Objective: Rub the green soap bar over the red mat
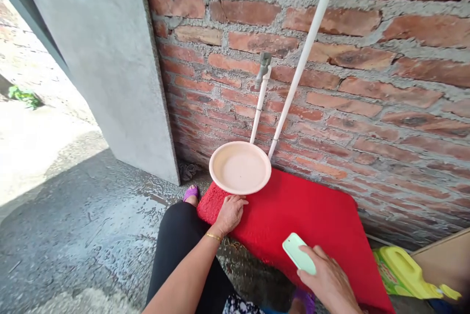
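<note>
A red cloth (312, 211) lies spread over a low, flat surface in front of me. My left hand (230, 213) rests on its left part, fingers laid on the fabric just below a pale pink basin (240, 169). The basin sits on the cloth's far left corner, with no contents that I can make out. In my right hand (326, 275) is a pale green brush (298, 254), held over the near right part of the cloth. Its smooth back faces up and a small hole shows at one end; the underside is hidden.
Behind the cloth stands a brick wall (367, 84) with a tap (263, 67) and a long white pipe (304, 55). A grey slab (106, 69) leans at left above wet concrete floor (95, 226). A yellow-green jug (404, 272) lies at right.
</note>
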